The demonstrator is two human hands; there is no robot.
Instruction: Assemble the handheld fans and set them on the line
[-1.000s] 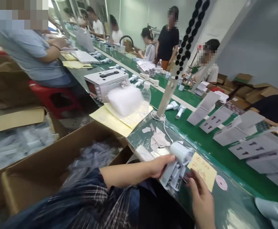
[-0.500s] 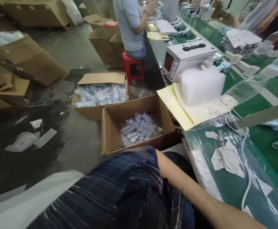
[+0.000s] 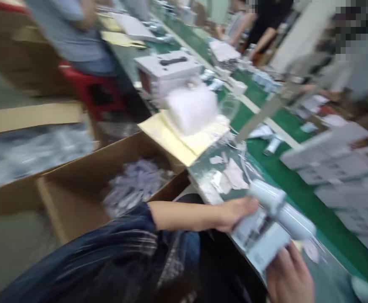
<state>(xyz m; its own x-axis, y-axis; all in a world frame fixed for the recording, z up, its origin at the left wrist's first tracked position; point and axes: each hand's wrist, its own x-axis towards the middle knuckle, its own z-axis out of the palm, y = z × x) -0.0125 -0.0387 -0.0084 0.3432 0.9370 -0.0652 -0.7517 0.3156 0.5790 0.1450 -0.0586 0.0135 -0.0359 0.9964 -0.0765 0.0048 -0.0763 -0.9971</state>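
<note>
My left hand [image 3: 234, 213] reaches over the table edge, its fingers closed on the near side of a cluster of pale blue plastic parts. In that cluster, a flat-faced pale blue part [image 3: 268, 249] lies against the fingers of my right hand [image 3: 290, 273], which grips it from the lower right. Two rounded pale blue parts, an upper one [image 3: 268, 195] and a lower one [image 3: 296, 221], are beside them on the far side. Motion blur hides where one part ends and another begins.
An open carton [image 3: 92, 168] of small clear-wrapped pieces [image 3: 135, 185] stands left of the green-topped table [image 3: 209, 172]. A stack of white sheets [image 3: 192, 107] sits on yellow paper [image 3: 171, 139] near a white device [image 3: 168, 69]. A person [image 3: 73, 38] is beyond.
My view has swung right. Both hands, out of sight before, are now visible at the table with the pale blue plastic parts.
</note>
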